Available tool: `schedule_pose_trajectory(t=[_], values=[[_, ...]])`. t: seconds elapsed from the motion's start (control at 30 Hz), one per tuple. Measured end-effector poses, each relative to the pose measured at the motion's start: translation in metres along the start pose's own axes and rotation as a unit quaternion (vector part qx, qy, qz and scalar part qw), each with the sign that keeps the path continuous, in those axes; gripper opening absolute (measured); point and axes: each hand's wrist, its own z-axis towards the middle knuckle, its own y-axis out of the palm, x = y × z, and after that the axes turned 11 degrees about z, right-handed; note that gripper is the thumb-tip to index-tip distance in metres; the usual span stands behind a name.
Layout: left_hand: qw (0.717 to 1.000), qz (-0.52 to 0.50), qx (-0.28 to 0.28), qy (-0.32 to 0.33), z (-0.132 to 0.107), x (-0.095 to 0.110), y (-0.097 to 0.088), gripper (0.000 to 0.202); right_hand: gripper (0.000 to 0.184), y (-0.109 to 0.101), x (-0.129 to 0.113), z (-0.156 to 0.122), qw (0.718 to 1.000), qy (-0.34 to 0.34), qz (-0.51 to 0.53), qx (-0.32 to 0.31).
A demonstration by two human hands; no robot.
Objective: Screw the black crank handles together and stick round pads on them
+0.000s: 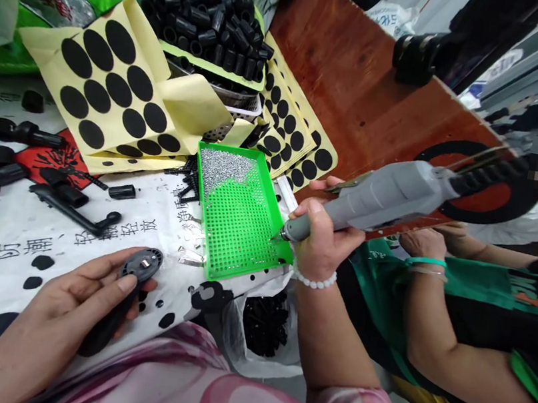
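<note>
My left hand (75,297) is closed around a black plastic handle part (111,312), its round end facing up with a small metal piece inside. In my right hand (321,239) is a grey electric screwdriver (384,195), gripped near its nose. Its tip points down at the right side of a green perforated tray (237,240). Small silvery screws (226,168) are heaped at the tray's far end. A white bead bracelet circles my right wrist.
Black tube pieces (206,10) fill a container at the back. Sheets of black round stickers (119,88) lean before it. Curved black parts (75,210) lie at left. A bag of black pieces (263,325) hangs below the tray. A brown board (337,84) and a co-worker's arms (435,307) are at right.
</note>
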Motion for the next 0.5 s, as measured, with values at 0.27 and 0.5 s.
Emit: schedule_pose_trajectory(t=[0.27,0.5], values=[[0.998,-0.017,-0.052,0.038,-0.002,0.003,0.005,0.067,0.026,0.042,-0.051,-0.008,0.986,0.036,0.153,-0.051],[0.995,-0.027,-0.062,0.074,-0.005,0.012,0.011,0.066,0.034,0.084,-0.078,-0.041,0.954,0.153,0.165,-0.199]])
